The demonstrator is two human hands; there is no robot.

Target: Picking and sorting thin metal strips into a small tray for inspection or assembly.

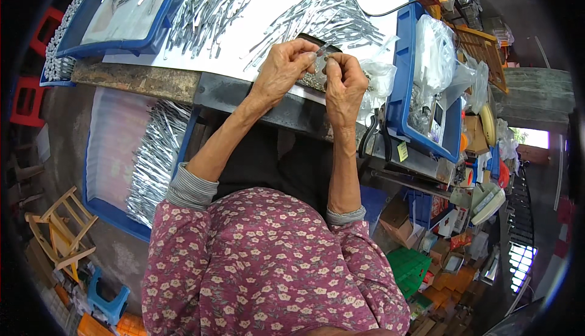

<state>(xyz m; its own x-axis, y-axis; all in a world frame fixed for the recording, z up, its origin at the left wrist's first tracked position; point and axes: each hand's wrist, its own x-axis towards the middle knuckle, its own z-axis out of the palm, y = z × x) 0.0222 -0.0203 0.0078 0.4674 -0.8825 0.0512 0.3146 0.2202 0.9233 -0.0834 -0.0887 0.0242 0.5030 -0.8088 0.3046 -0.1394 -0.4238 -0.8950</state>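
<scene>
My left hand (283,71) is raised over the table's front edge, thumb and forefinger pinching a thin grey metal strip (323,49). Close beside it, my right hand (346,86) is closed in a pinch at the strip's near side; whatever sits between its fingertips is too small to name. Below the hands lies a dark tray (311,37), mostly covered by them, with small shiny metal pieces (314,80) near the edge. Loose metal strips (329,17) spread out behind my hands, and another pile of strips (210,16) lies to the left.
A blue bin (399,74) with clear plastic bags stands right of my hands, black-handled pliers (368,135) by its near corner. At the upper left is another blue tray (116,48) of strips. A lined blue crate (109,159) with many strips sits low left. Black cable (384,14) crosses the back.
</scene>
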